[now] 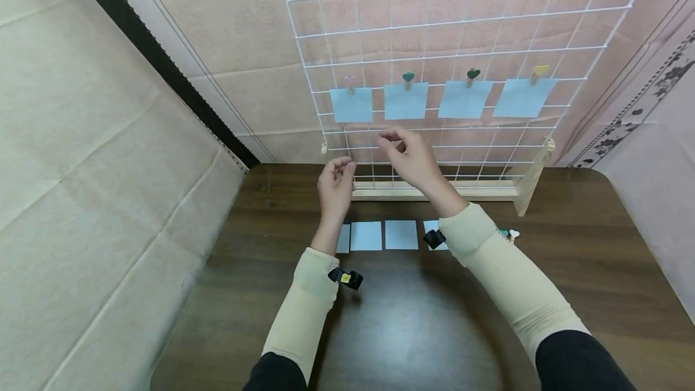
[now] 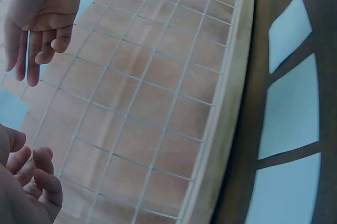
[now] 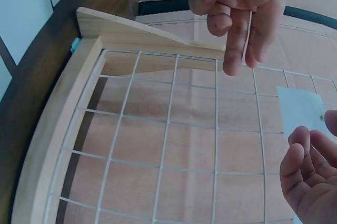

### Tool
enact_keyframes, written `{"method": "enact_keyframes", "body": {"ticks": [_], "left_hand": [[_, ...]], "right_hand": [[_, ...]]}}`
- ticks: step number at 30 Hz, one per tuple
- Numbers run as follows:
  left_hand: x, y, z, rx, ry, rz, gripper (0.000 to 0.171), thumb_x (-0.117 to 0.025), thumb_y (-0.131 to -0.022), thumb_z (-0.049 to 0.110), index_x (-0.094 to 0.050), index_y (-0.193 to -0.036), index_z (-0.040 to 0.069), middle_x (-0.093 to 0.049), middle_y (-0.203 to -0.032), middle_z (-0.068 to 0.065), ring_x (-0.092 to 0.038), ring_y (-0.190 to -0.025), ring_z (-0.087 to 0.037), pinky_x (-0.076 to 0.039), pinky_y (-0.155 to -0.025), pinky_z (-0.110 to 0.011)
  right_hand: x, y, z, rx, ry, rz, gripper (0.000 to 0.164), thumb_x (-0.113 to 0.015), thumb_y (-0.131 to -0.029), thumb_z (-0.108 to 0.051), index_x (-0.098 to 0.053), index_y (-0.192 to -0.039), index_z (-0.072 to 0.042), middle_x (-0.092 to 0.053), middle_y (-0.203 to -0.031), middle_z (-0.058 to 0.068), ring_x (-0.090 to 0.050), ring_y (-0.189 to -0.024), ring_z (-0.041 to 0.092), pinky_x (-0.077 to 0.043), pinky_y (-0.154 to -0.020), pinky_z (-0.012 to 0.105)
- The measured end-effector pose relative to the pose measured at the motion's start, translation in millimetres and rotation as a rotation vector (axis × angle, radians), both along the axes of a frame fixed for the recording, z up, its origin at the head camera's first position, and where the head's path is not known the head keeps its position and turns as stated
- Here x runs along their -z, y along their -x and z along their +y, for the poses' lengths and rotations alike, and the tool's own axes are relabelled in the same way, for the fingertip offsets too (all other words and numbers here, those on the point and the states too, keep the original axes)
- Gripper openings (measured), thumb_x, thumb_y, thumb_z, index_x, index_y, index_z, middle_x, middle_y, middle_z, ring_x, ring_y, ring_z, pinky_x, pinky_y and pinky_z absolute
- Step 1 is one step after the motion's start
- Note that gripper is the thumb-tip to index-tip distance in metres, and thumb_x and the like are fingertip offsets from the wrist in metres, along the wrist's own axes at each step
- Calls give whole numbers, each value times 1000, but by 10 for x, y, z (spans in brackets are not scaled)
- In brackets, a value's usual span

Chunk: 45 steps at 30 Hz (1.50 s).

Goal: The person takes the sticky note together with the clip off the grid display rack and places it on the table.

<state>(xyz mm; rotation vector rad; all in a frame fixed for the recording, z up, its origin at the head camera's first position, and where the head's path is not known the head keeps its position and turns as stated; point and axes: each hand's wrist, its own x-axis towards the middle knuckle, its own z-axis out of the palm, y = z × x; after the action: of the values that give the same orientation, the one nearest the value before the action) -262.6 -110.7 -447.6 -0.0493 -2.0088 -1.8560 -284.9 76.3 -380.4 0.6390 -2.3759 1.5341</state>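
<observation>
My left hand (image 1: 336, 189) is raised in front of the lower left of a white wire grid (image 1: 380, 147), fingers loosely bent and nothing visible in them. The right hand (image 1: 411, 158), likewise with nothing visible in it, hovers below the hanging cards; in the right wrist view its thumb and fingertips (image 3: 300, 135) stand apart. Across the grid hang several light blue cards (image 1: 352, 105), each under a small clothespin (image 1: 408, 78) with a heart on it. Pink, green and yellow hearts show.
A pale wooden base (image 1: 434, 192) carries the grid at the table's back. Several blue cards (image 1: 401, 235) lie in a row before it, one partly behind my right sleeve. More heart clothespins (image 1: 510, 234) lie right of that sleeve, partly hidden. Cloth walls (image 1: 108, 198) surround the brown table (image 1: 380, 330).
</observation>
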Motion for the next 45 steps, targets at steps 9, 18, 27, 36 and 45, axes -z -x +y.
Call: {"method": "enact_keyframes", "body": {"ticks": [9,18,27,36,45], "left_hand": [[-187,91,-75,-9,-44,26,26,-64,-106,12,-68,-126,-3,-72,-121,-19,-62,-67,-20,-53,-60,-21],[-307,161,-92,12,-74,35,28,-62,-107,13,-66,-132,-1,-67,-131,-24,-65,-78,-13,-57,-68,-22],[-404,197,-89,25,-91,45,33,-60,-107,10,-61,-135,-6,-66,-130,-19,-65,-74,-17,-53,-64,-20],[-476,300,-92,29,-140,78,33,-60,-106,4,-58,-135,-11,-62,-135,-27,-61,-73,-15,-56,-66,-24],[-498,338,-107,-7,-98,52,35,-58,-107,8,-59,-139,-5,-62,-140,-16,-65,-79,-33,-55,-61,-28]], "right_hand": [[-112,58,-85,-32,-4,-25,32,-61,-109,-26,-70,-134,-8,-71,-121,9,-62,-86,25,-52,-68,35],[-345,150,-102,0,2,1,37,-60,-109,-29,-68,-136,-4,-69,-130,11,-61,-82,29,-49,-64,29],[-572,211,-150,18,-25,43,36,-62,-108,-30,-69,-135,-6,-70,-133,8,-61,-78,22,-48,-64,28],[-696,251,-206,-3,-69,77,37,-61,-109,-28,-68,-137,-6,-69,-135,9,-61,-76,22,-49,-63,29],[-764,328,-240,11,-66,75,37,-61,-108,-27,-66,-138,-5,-68,-137,8,-61,-74,20,-49,-62,30]]}}
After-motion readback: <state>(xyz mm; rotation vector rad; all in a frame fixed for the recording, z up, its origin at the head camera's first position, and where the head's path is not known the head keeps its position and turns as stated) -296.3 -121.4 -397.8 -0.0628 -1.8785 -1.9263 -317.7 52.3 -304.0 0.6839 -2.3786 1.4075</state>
